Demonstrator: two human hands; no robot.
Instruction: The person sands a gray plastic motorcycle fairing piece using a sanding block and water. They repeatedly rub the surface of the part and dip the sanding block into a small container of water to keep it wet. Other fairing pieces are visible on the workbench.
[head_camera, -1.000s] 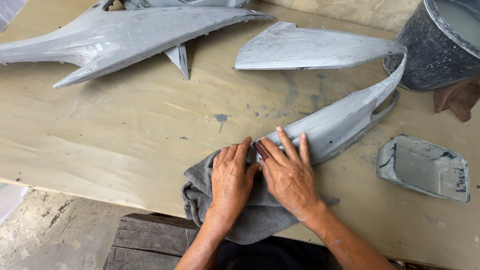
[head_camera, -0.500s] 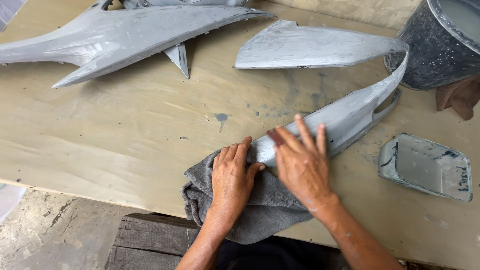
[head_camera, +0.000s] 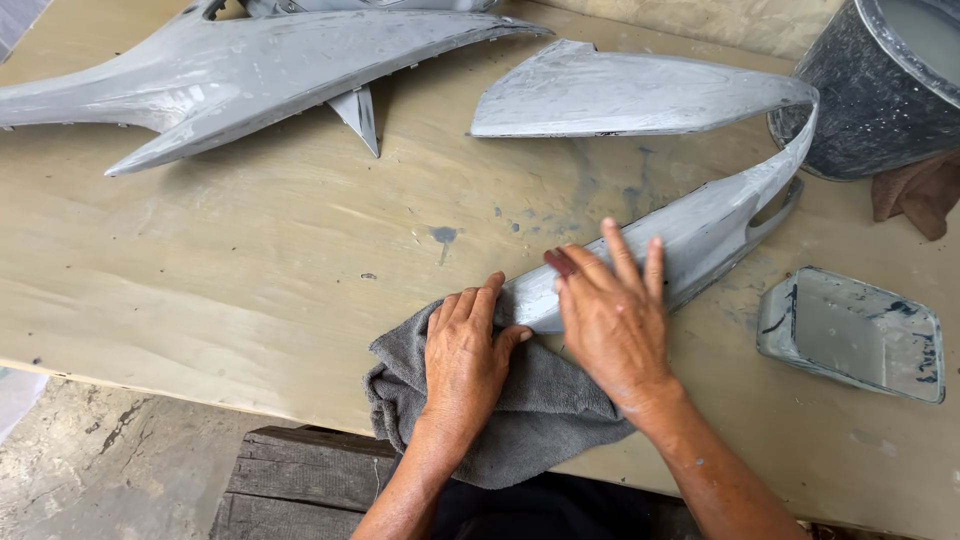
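A curved grey panel (head_camera: 690, 235) lies on the wooden table (head_camera: 250, 270), its near tip resting on a grey towel (head_camera: 520, 410) at the table's front edge. The left hand (head_camera: 462, 358) lies flat and open on the towel, its thumb touching the panel's tip. The right hand (head_camera: 610, 320) presses a small reddish-brown pad (head_camera: 558, 262) under its extended fingers against the panel's surface. A second grey panel (head_camera: 230, 70) lies at the far left. A dark bucket (head_camera: 880, 90) stands at the far right, a brown rag (head_camera: 915, 195) beside it. A shallow paint-stained tray (head_camera: 850, 335) sits near the right hand.
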